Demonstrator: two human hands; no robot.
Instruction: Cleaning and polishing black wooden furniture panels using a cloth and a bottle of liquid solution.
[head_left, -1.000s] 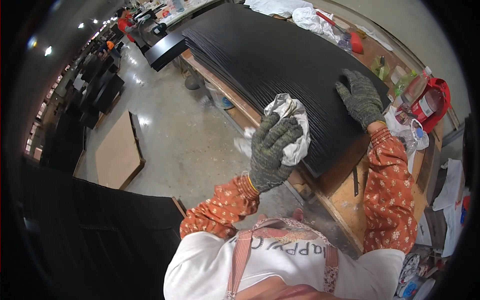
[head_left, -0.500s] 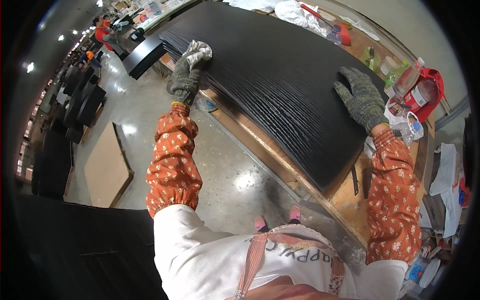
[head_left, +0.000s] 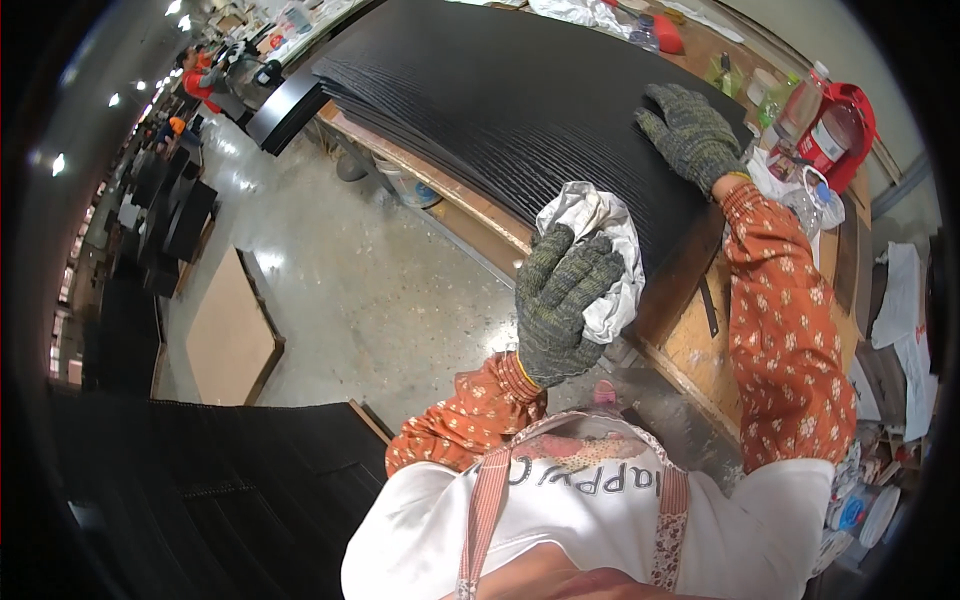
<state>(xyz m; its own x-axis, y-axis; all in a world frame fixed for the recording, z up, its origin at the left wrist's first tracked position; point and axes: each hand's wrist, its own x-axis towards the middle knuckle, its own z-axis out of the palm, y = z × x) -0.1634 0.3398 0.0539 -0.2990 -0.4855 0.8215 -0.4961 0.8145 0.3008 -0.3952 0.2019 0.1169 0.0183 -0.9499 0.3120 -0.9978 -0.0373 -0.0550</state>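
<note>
A stack of black, wood-grained panels (head_left: 480, 90) lies on the wooden workbench, its layered edges slightly fanned toward me. My left hand (head_left: 565, 305), in a grey-green knitted glove, presses a crumpled white cloth (head_left: 600, 215) at the near end of the top panel, fingers closed over it. Farther right, my right hand (head_left: 695, 140), gloved alike, lies flat on the panel near its far right edge with fingers stretched out. Orange floral sleeves cover both forearms.
Plastic bottles (head_left: 800, 105) and a red bag (head_left: 850, 130) crowd the bench's right side. A narrow dark strip (head_left: 708, 305) rests on the bare wood (head_left: 690, 350). On the floor at left lies a brown board (head_left: 230, 335); black panels (head_left: 190, 220) stand beyond. A person in red (head_left: 195, 80) works far off.
My left hand has swept the cloth from the panel's far left edge to its near end, toward me. My right hand remains flat on the panel, slightly higher in view.
</note>
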